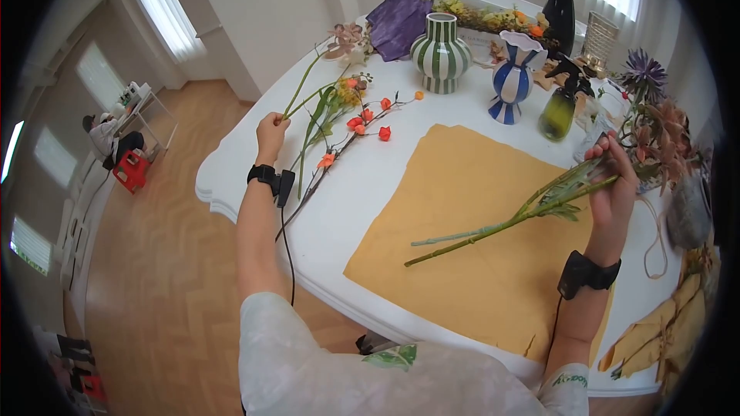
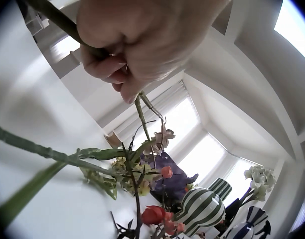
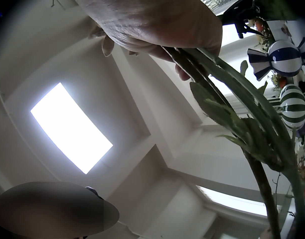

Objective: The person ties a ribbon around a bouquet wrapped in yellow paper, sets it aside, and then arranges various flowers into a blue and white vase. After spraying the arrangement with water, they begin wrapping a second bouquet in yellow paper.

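At the left of the table, my left hand [image 1: 270, 139] pinches a green flower stem [image 1: 305, 79]; it runs back toward pale pinkish blossoms [image 1: 347, 40]. The left wrist view shows curled fingers [image 2: 110, 67] around this stem. My right hand [image 1: 614, 189] grips a bundle of green stems [image 1: 505, 225] over a tan paper sheet [image 1: 439, 192], cut ends pointing left. Beyond this hand are dusty-pink blossoms [image 1: 663, 139] and a spiky purple flower [image 1: 644, 75]. Leaves [image 3: 227, 117] hang from the bundle in the right wrist view. A branch with red-orange blossoms [image 1: 361, 125] lies beside my left hand.
A green-striped vase [image 1: 442, 58], a blue-striped vase [image 1: 510, 83] and a green spray bottle [image 1: 558, 114] stand toward the back. Purple wrapping [image 1: 397, 23] lies behind them. Folded yellowish material [image 1: 655, 335] is at the front right. A person [image 1: 112, 139] sits far off at left.
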`<action>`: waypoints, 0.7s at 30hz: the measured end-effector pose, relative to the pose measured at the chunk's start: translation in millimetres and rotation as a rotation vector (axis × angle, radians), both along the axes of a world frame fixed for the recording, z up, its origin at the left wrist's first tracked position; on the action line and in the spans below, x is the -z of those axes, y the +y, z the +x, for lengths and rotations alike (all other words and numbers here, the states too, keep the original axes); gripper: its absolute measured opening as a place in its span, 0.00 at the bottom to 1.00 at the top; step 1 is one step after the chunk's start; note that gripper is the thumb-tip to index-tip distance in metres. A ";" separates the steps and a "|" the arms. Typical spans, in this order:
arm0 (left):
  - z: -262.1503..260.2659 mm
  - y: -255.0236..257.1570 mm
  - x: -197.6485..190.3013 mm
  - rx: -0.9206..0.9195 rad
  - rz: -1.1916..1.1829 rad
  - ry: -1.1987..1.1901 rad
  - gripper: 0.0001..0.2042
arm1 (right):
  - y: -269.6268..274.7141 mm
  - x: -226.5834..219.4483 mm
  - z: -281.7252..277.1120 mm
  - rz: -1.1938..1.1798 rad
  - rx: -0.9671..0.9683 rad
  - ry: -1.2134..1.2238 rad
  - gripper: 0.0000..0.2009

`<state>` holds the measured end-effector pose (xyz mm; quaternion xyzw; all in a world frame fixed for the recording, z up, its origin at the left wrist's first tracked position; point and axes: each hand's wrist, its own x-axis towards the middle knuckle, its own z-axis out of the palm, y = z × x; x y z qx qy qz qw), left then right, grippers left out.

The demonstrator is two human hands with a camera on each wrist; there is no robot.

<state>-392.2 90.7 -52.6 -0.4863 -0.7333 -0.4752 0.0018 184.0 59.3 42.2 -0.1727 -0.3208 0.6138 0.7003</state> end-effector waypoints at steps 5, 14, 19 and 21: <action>27.3 -10.0 -44.6 0.002 0.185 0.041 0.06 | -0.7 -0.2 -4.8 -0.020 0.009 -0.006 0.11; 100.9 -26.3 -100.1 0.084 0.383 0.017 0.11 | -2.9 -0.8 -11.7 -0.046 -0.023 -0.001 0.12; 181.1 -70.3 -111.8 0.576 0.168 -0.336 0.07 | -10.0 -4.5 -19.1 -0.040 0.014 -0.036 0.11; 207.8 -87.2 -110.5 0.617 0.138 -0.310 0.08 | -8.1 -2.4 -17.9 -0.026 0.028 -0.028 0.11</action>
